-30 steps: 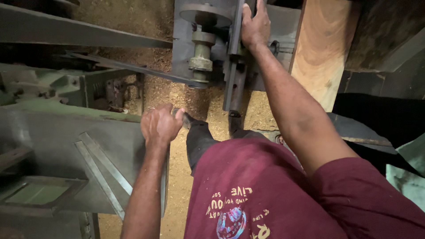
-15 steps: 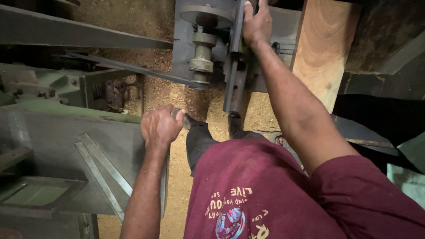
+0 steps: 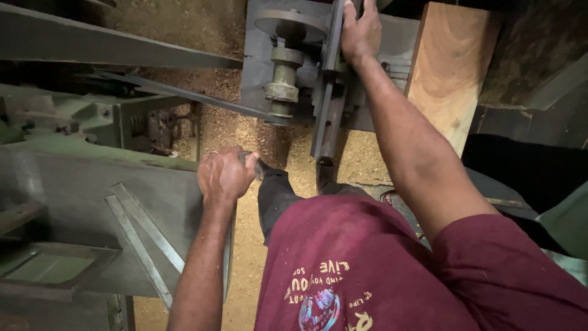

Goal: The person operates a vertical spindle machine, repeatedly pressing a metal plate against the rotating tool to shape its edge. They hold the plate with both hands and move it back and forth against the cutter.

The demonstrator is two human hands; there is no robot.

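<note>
My left hand [image 3: 224, 176] is closed in a fist around a small dark handle [image 3: 252, 160] at the corner of the grey-green machine table [image 3: 92, 190], and I judge it best to keep that grip firm and my wrist clear of the table's sharp edge. My right hand [image 3: 361, 32] is wrapped tight on the upright steel bar [image 3: 331, 73] beside the pulley spindle [image 3: 283, 76], just left of the wooden plank [image 3: 450, 70]. Only the narrow sawdust floor [image 3: 245, 135] between the machines leaves room to move.

No packages, labels, signs or screens show anywhere around the grey machine [image 3: 318, 67]. The nearest thing to one is the print on the maroon shirt [image 3: 367, 270] below it: pale lettering around a round blue-and-red emblem.
</note>
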